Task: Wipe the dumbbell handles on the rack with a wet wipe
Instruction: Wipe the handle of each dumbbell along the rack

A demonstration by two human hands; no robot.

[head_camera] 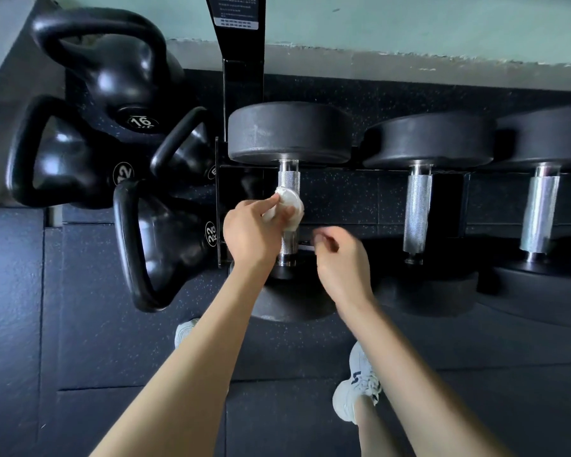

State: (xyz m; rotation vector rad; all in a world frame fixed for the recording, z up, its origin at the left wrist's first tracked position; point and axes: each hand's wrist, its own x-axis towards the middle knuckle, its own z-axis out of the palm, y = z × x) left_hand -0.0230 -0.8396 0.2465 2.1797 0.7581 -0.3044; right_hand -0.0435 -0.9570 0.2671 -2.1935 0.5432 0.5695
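1. Head camera, looking straight down: the wet wipe is bunched into a white wad and pressed against the knurled handle of the leftmost dumbbell, about halfway along the bar. Bunching likely gives a thicker pad to rub into the knurling.
2. The left hand pinches the wipe between thumb and fingertips and comes at the bar from the left side, which suits sliding the wad along the handle.
3. The right hand hovers just right of the handle's near end, apart from the bar. Its fingers look loosely curled with nothing in them, but the tips are motion-blurred, so this is a judgement.
4. The dumbbell lies on the rack with its handle running away from the viewer, so the bar is exposed between the two heads and can be reached without lifting it.
5. The middle handle and the right handle lie parallel, well apart from both hands. I judge they are next in line.
6. Black kettlebells stand on the floor to the left. A white shoe shows below.
7. Hard to tell:
   - The underside of the wiped handle is hidden, and the left wrist covers its near end.
   - Wetness on any bar cannot be judged.
   - The frame edge cuts off the right-hand dumbbell.
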